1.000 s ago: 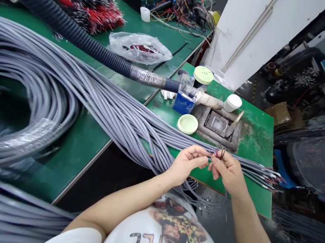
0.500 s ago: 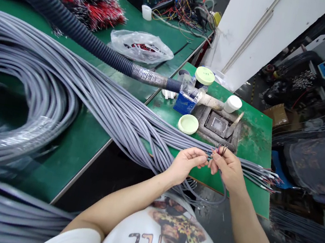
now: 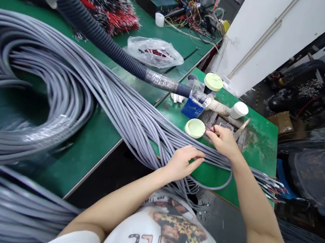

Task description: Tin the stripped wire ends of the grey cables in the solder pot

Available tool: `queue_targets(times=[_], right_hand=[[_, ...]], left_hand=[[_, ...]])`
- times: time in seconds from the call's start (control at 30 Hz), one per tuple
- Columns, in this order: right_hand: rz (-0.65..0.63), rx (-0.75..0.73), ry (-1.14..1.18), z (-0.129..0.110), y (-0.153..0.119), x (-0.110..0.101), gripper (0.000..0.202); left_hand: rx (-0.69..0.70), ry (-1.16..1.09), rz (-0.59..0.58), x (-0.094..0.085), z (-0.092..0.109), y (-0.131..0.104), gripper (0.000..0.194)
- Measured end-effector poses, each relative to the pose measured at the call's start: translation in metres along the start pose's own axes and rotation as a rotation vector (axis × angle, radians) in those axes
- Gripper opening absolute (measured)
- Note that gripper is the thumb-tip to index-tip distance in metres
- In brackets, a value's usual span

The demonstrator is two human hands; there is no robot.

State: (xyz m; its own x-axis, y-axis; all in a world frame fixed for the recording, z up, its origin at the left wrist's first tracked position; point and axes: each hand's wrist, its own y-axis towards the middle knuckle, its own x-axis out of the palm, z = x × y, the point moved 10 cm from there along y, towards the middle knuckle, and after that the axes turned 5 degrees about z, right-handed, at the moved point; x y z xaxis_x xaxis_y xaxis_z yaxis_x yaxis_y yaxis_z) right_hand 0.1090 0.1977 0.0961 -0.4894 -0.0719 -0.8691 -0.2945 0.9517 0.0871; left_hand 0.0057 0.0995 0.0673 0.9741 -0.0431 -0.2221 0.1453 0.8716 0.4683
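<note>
My right hand (image 3: 223, 140) pinches the end of a grey cable, its thin dark wires (image 3: 211, 129) pointing left at the rim of a shallow pale-green dish (image 3: 195, 128). That cable loops down below my wrist. Over the bundle of grey cables (image 3: 146, 123), my left hand (image 3: 184, 162) is held with its thumb and fingers apart and nothing between them. Behind my right hand lies a dark, grimy metal block (image 3: 216, 118), partly hidden by the hand.
A ribbed hose (image 3: 123, 56) crosses above the cables to a blue box (image 3: 193, 108). Nearby stand a white jar (image 3: 239, 109) and a green-lidded jar (image 3: 213, 81). A plastic bag (image 3: 155, 52) lies on the left table. Coiled cables (image 3: 62, 133) fill the left side.
My right hand has moved away from my left hand, up and forward to the dish, carrying the cable end. My left hand's fingers have parted. The view has shifted slightly.
</note>
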Motion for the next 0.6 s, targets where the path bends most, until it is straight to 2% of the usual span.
queue_targets(times=[0.13, 0.3, 0.6], right_hand=[[-0.09, -0.04, -0.133, -0.002, 0.024, 0.022, 0.031], [-0.161, -0.066, -0.299, -0.002, 0.037, 0.041, 0.026], [-0.225, -0.059, -0.485, 0.001, 0.042, 0.051, 0.027]], left_hand=[[0.135, 0.085, -0.049, 0.007, 0.007, -0.003, 0.017], [0.171, 0.135, -0.05, 0.01, 0.007, -0.004, 0.019], [0.199, 0.17, -0.05, 0.011, 0.007, -0.005, 0.019]])
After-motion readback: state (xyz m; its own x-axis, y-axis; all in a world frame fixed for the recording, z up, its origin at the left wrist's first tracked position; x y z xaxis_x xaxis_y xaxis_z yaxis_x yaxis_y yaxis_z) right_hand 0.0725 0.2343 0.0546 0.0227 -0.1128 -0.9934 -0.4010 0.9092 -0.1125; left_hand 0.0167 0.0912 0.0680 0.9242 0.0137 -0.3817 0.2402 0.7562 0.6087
